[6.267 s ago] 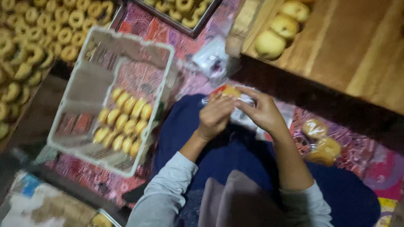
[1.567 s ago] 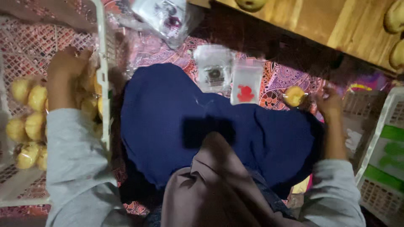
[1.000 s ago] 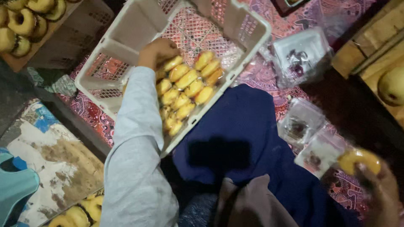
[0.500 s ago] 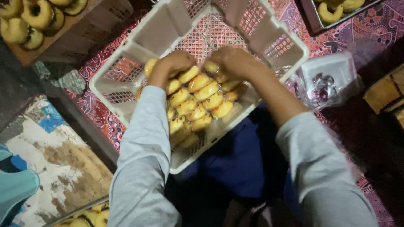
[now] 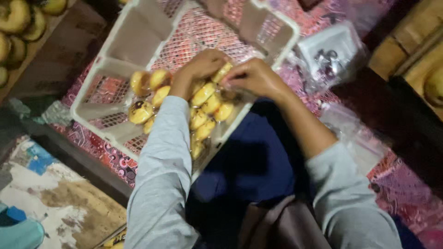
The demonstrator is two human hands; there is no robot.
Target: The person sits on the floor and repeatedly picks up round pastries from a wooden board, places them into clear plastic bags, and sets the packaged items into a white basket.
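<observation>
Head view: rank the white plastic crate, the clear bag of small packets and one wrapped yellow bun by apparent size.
1. White plastic crate, largest by far.
2. Clear bag of small packets.
3. Wrapped yellow bun, smallest.
All lie at similar depth, so the order looks reliable.

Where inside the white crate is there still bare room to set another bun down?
The far half of the white crate is bare mesh, bordered by the far wall and the bun rows. A smaller bare patch lies beside the left wall. The near right corner is crowded: buns packed tight under the left hand and right hand.
</observation>
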